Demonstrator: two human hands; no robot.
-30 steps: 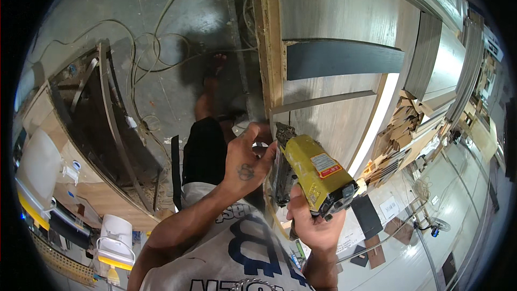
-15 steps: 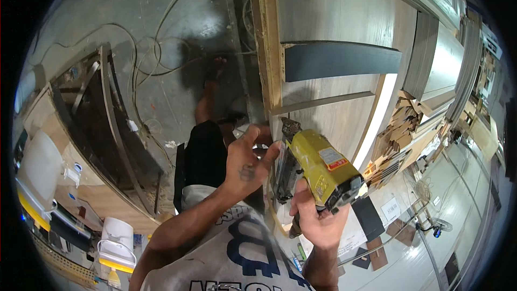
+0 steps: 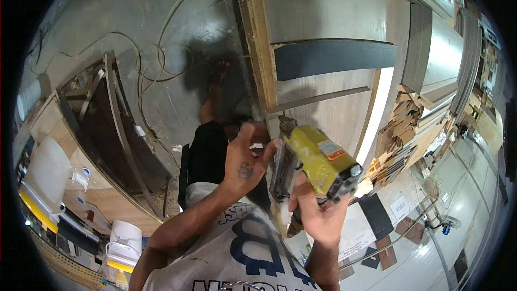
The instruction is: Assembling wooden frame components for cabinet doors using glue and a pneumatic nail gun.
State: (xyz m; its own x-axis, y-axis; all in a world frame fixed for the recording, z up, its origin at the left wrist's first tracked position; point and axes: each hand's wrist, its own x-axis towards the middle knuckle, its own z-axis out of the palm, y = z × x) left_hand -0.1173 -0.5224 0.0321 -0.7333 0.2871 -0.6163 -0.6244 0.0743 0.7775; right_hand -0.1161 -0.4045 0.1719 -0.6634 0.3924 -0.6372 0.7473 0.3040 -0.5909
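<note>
My right hand [image 3: 323, 218] is closed round the grip of a yellow nail gun [image 3: 320, 156] with a black end cap. The tool's worn nose [image 3: 287, 125] points away from me, over a grey wood-grain panel [image 3: 318, 97]. Its dark magazine [image 3: 284, 172] runs along the side toward my left hand [image 3: 245, 164]. That hand is half curled, a gap between thumb and fingers, with the thumb tip close to the magazine; whether they touch I cannot tell. I see nothing held in it, though its fingertips are partly hidden.
A dark curved board [image 3: 334, 59] and a thin strip [image 3: 323, 101] cross the panel. Stacked wood offcuts [image 3: 404, 129] lie at right. On the left are a curved wooden frame [image 3: 121, 124], white buckets [image 3: 125, 240] and a hose [image 3: 139, 64] looping over the floor.
The view has shifted slightly, so the panel sits a little further left. The nail gun has moved slightly left in the picture; both hands keep nearly the same pose.
</note>
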